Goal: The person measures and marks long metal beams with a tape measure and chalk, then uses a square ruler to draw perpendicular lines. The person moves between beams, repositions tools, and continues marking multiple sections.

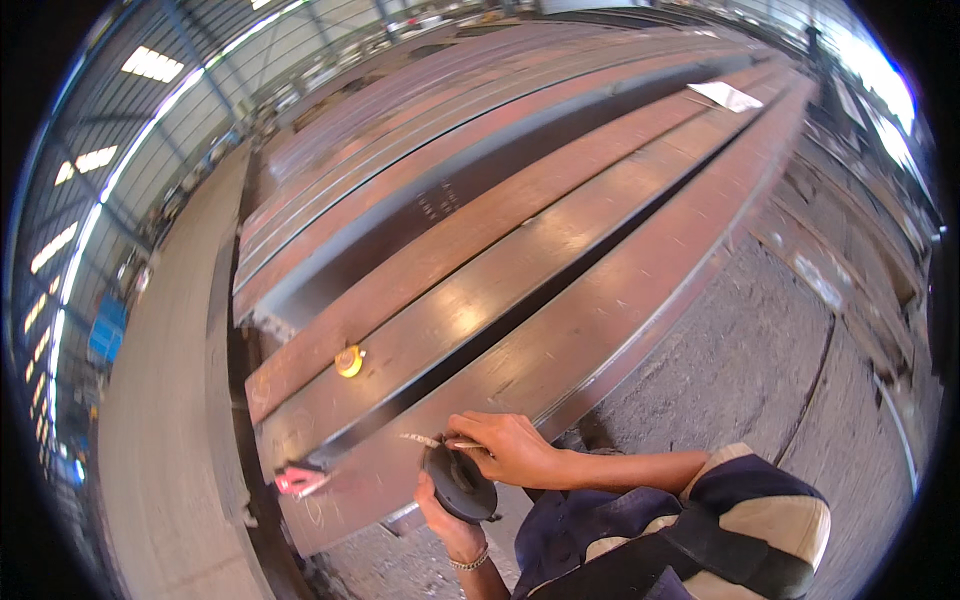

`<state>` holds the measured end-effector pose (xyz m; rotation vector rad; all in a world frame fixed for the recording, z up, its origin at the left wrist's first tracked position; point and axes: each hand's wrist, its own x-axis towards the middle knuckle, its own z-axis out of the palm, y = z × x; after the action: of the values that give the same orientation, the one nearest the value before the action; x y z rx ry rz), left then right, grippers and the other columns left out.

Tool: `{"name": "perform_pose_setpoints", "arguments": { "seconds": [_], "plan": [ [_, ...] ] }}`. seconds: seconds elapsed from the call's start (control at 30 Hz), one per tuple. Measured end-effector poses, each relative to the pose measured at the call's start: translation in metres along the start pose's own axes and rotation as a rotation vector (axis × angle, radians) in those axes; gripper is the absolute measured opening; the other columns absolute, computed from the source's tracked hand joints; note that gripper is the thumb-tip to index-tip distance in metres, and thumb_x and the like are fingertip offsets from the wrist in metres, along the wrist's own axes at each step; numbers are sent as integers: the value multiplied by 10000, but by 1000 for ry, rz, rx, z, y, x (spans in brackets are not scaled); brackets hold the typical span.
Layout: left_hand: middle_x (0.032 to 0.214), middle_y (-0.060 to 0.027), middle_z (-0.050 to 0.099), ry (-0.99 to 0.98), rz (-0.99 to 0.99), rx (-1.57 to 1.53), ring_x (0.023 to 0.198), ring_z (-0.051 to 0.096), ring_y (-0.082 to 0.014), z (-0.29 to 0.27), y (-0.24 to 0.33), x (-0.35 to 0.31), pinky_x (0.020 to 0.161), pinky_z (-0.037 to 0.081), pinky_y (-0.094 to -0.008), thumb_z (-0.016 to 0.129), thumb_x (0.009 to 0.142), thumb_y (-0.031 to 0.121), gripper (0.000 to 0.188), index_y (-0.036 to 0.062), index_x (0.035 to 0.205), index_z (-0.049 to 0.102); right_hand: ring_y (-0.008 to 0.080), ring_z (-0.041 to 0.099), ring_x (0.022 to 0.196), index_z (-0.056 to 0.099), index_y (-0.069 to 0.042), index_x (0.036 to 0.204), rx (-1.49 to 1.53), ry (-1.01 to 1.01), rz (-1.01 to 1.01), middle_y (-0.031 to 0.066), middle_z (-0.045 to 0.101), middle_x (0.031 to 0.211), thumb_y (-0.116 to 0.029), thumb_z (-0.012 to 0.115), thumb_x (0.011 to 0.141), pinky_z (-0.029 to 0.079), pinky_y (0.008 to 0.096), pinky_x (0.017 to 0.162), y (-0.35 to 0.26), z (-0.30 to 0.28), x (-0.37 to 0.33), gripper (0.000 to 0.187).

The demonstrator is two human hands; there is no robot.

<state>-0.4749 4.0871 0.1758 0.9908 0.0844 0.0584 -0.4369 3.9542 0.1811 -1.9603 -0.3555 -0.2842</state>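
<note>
- While the left hand (450,520) grips a dark round case (466,492) from its outer side, the right hand (512,447) is at the case's upper edge, its fingers closed around a thin pale piece (467,445).
- The case is held at the lower middle of the view, just in front of the person's torso, over the near edge of the closest beam.
- Seen at a slant, the case looks oval; its long axis runs from upper left to lower right.
- A short pale strip (417,438) sticks out by its top and points left, toward the beam ends.
- The surface is a row of long reddish-brown steel beams (590,355), slanting from lower left to upper right, with dark gaps between some of them.
- On it, a yellow round object (348,361) lies at a seam between two beams, a pink-red object (298,481) near the left end of a gap, and a white sheet (727,96) toward the far end.
- Rough grey ground (720,350) shows on the right; a flat tan strip (165,430) runs along the left.
- Around this stands a large shed with a ribbed wall (255,75), bright openings and a blue box (107,328).
</note>
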Motion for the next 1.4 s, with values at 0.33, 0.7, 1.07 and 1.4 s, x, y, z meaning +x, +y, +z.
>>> {"name": "perform_pose_setpoints", "arguments": {
  "seconds": [0.33, 0.7, 1.07, 1.4],
  "plan": [
    [1243, -115, 615, 141, -69, 165, 1119, 608, -205, -16, -35, -10, 978, 459, -325, 479, 1052, 398, 502, 45, 1408, 465, 368, 715, 794, 606, -30, 1034, 10, -77, 44, 225, 684, 878, -70, 603, 970, 528, 404, 676, 17, 23, -10, 76],
    [1354, -236, 494, -266, 470, 730, 1165, 585, -446, 80, 12, -13, 959, 500, -432, 667, 926, 347, 641, 48, 1447, 441, 109, 535, 802, 529, -47, 1072, 414, 401, 4, 19, 556, 889, -204, 554, 1057, 452, 269, 707, 28, -53, -23, 160],
    [1405, -148, 560, -332, 102, 251, 1180, 606, -400, 97, -48, 3, 997, 490, -511, 596, 973, 416, 624, 78, 1470, 428, 360, 693, 735, 614, -37, 1032, -161, 395, -38, 166, 666, 806, 45, 621, 839, 535, 381, 633, 24, -84, -25, 210],
    [1283, -167, 609, -184, 9, 220, 1155, 600, -328, 64, -30, 33, 1000, 494, -463, 346, 1039, 522, 669, -15, 1406, 504, 445, 653, 828, 541, -57, 1110, 85, 14, -104, 208, 658, 889, -145, 606, 957, 501, 498, 679, 30, -57, -58, 188]
  ]
}}
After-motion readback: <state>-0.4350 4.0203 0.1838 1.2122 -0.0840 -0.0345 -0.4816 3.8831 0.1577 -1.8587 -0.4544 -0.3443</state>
